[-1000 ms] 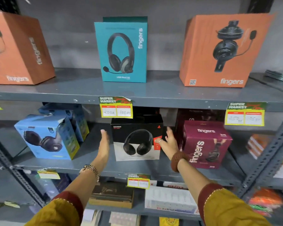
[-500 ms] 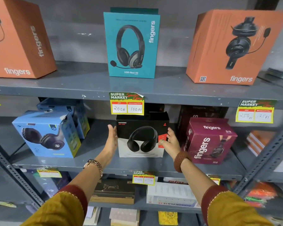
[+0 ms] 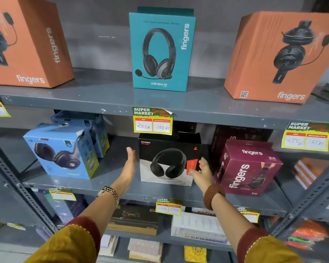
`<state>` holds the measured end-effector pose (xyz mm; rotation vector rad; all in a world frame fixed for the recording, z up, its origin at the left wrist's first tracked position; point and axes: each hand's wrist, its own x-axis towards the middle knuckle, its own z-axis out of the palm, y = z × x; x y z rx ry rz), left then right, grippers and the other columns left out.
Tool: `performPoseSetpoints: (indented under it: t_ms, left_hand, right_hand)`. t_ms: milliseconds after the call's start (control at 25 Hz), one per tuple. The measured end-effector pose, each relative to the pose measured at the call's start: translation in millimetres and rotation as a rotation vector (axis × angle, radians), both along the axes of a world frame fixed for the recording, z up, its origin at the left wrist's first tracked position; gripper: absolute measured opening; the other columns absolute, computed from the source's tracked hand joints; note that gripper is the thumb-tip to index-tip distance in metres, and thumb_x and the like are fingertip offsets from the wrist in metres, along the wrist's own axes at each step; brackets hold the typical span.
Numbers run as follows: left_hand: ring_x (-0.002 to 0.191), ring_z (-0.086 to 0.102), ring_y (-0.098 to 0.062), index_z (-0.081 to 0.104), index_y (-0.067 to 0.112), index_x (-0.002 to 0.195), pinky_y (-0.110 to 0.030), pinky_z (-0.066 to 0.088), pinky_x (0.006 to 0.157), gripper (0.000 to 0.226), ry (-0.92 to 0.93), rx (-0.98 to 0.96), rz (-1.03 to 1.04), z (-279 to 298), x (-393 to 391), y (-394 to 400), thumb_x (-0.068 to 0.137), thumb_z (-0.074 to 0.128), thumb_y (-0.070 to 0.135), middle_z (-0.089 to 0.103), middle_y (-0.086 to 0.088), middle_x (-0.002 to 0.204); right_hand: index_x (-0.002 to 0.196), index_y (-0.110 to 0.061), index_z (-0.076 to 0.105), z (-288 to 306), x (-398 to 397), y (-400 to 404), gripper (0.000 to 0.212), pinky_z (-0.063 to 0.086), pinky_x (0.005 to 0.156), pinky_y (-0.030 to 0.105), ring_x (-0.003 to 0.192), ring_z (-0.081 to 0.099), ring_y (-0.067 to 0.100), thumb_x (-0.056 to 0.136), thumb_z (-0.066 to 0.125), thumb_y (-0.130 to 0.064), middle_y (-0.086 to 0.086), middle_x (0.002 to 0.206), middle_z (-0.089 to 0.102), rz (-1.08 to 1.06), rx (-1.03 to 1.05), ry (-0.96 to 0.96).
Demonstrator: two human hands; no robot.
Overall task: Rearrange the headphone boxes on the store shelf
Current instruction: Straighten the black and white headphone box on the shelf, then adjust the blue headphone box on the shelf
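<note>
Here, both flat, spread hands flank the black box [image 3: 168, 160]. Left hand [image 3: 130, 162] stands just beside it. Right hand [image 3: 202, 170] touches its edge.

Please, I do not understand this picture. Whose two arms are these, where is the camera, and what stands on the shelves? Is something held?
The camera sits on a person's head, looking forward and down, so the arms are that person's own. The left hand and right hand are open, one on each side of the black headphone box on the middle shelf. Nothing is lifted. A blue box stands to its left, a maroon box to its right. Above stand a teal box and two orange ones.
</note>
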<state>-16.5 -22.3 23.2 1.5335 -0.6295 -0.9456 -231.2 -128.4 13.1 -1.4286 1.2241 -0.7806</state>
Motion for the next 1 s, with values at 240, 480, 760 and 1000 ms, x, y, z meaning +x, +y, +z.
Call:
performPoseSetpoints:
  t_ms: [240, 480, 760, 1000]
  left_hand:
    - [0.146, 0.014, -0.025, 0.008, 0.021, 0.149, -0.046, 0.010, 0.119, 0.085, 0.056, 0.141, 0.199, -48, 70, 55, 0.082, 0.006, 0.072, 0.010, -0.005, 0.160]
    - [0.140, 0.028, -0.032, 0.027, 0.010, 0.145, -0.044, 0.019, 0.117, 0.083, 0.022, 0.175, 0.536, -53, 209, 132, 0.087, 0.009, 0.066, 0.030, -0.013, 0.153]
    - [0.143, 0.023, -0.032, 0.012, 0.027, 0.148, -0.047, 0.018, 0.117, 0.092, 0.061, 0.094, 0.327, 2, 329, 176, 0.074, 0.008, 0.081, 0.017, -0.004, 0.158]
    - [0.133, 0.040, -0.032, 0.029, 0.031, 0.143, -0.043, 0.034, 0.107, 0.075, 0.097, -0.005, 0.150, 12, 333, 173, 0.083, 0.005, 0.070, 0.036, -0.007, 0.151]
  right_hand:
    - [0.118, -0.006, 0.045, -33, 29, 34, 0.040, 0.040, 0.087, 0.033, 0.107, 0.053, 0.031, 0.080, 0.058, -0.002, 0.019, 0.127, 0.054, -0.129, 0.136, 0.134]
    - [0.131, -0.005, 0.042, -43, 160, 104, 0.053, 0.035, 0.108, 0.036, 0.126, 0.045, 0.029, 0.082, 0.060, -0.006, 0.015, 0.140, 0.046, 0.136, 0.163, 0.141]
    - [0.147, -0.015, 0.018, 10, 329, 167, 0.076, 0.033, 0.101, 0.027, 0.139, 0.032, 0.026, 0.084, 0.058, -0.001, 0.010, 0.153, 0.029, 0.375, 0.113, -0.048]
    - [0.147, -0.033, 0.015, 12, 373, 183, 0.088, 0.040, 0.092, 0.027, 0.129, 0.043, 0.023, 0.078, 0.060, -0.002, 0.002, 0.149, 0.037, 0.258, 0.045, -0.028]
